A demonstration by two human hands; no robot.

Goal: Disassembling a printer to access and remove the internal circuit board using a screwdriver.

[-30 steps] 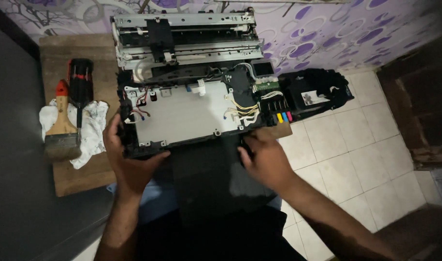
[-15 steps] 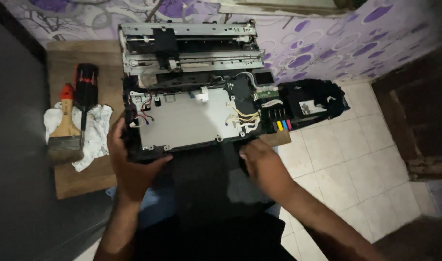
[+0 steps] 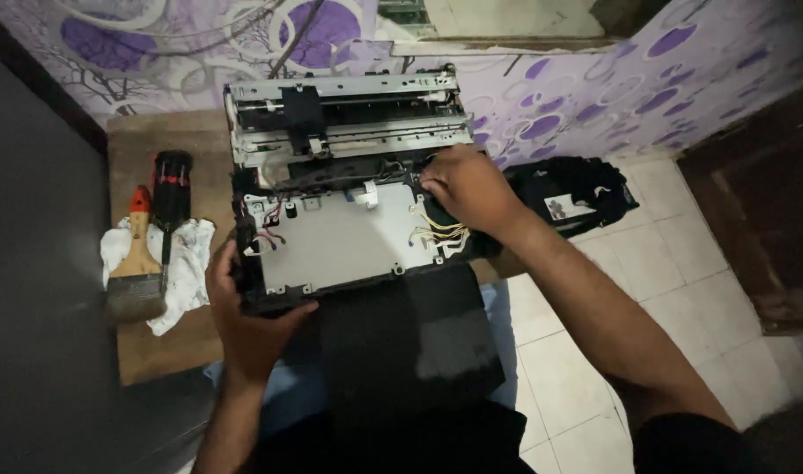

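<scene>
Printer chassis (image 3: 340,237) between both hands (left hand (image 3: 248,312), right hand (image 3: 467,186))

Purple wallpaper (image 3: 550,105) with circles and bare branches covered the wall behind. Pale square floor tiles (image 3: 682,254) lay at right, beside dark wooden furniture (image 3: 761,202). A low wooden board (image 3: 155,351) lay on the left. Light was dim.

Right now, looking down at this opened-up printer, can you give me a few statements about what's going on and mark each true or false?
1. The left hand grips the near left corner of the printer. True.
2. The right hand rests on the paintbrush. False: it is on the printer's right side, by the yellow wires.
3. The paintbrush lies on a white cloth. True.
4. The screwdriver lies right of the printer. False: it lies left.
</scene>
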